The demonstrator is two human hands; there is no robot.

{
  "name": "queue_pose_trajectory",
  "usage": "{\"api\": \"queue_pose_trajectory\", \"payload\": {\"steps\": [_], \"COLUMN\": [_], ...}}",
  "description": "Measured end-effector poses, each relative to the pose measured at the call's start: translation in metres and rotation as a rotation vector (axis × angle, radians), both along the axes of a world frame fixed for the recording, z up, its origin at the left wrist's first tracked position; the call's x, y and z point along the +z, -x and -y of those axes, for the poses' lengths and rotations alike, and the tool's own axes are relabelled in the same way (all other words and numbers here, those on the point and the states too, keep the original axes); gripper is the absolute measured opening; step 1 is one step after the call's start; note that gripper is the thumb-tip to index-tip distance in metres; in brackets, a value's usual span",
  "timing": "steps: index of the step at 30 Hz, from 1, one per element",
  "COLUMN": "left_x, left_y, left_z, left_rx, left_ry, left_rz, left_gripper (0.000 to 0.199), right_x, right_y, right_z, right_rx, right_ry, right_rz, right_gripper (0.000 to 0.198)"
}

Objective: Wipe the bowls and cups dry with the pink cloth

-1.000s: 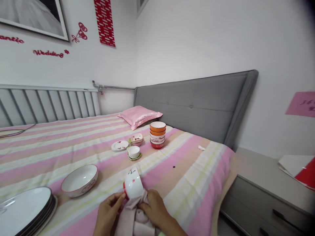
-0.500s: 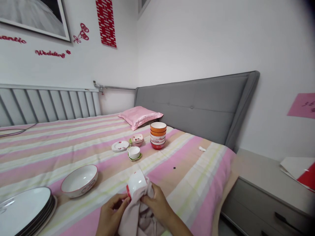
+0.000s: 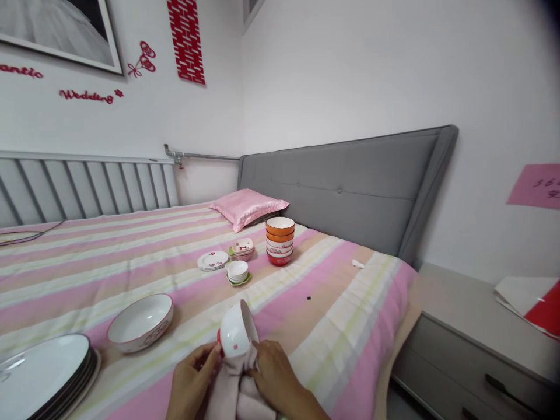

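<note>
A white bowl [image 3: 234,332] with a red base is held tilted on its side above the striped bedspread, its opening turned to the right. My left hand [image 3: 195,373] pinches the bowl at its red base. My right hand [image 3: 280,373] is closed on a pale pink cloth [image 3: 238,388] at the bowl's lower rim; some of its fingers are hidden. The cloth hangs down between both hands. Left of them, a wide white bowl [image 3: 142,321] with a red rim rests on the bed.
At the lower left lies a stack of dark-edged plates [image 3: 48,373]. Farther back are a tall stack of bowls [image 3: 280,242], small white plates [image 3: 213,260], small white cups [image 3: 238,270] and pink dishes [image 3: 242,248]. A pink pillow [image 3: 249,207] lies by the grey headboard [image 3: 350,186]. A nightstand [image 3: 472,361] stands right.
The bowl has turned so that its opening faces right and more of its outside shows. My right hand and the cloth have shifted down to its lower rim.
</note>
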State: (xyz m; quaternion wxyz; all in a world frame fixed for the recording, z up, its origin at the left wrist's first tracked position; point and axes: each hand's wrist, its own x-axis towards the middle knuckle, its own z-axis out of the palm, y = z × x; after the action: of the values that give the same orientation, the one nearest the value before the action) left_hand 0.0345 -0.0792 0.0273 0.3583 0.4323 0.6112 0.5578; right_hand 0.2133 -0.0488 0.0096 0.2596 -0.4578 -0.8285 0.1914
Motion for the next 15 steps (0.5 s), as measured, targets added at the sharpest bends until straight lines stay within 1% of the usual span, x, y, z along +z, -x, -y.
{"api": "queue_pose_trajectory", "payload": {"steps": [2,6,9,12,15], "left_x": [0.001,0.004,0.005,-0.002,-0.011], "left_y": [-0.002,-0.006,-0.008,-0.01,-0.013], "left_z": [0.001,0.003,0.0,-0.003,-0.005], "left_rx": [0.001,0.064,0.113,0.157,0.172], "left_ry": [0.005,0.029,0.053,0.067,0.053], "left_rz": [0.032,0.065,0.041,0.033,0.041], "left_gripper": [0.051,0.055,0.051,0.046,0.036], "right_x": [-0.006,-0.019,-0.025,-0.024,-0.017], "right_y": [0.003,0.011,0.016,0.018,0.016], "right_z": [-0.001,-0.003,-0.003,-0.001,0.002], "right_rx": [0.017,0.093,0.13,0.149,0.173], "right_ry": [-0.07,-0.246,-0.354,-0.408,-0.418], "right_rz": [0.036,0.07,0.105,0.147,0.135], "right_gripper": [0.038,0.021,0.011,0.007,0.006]}}
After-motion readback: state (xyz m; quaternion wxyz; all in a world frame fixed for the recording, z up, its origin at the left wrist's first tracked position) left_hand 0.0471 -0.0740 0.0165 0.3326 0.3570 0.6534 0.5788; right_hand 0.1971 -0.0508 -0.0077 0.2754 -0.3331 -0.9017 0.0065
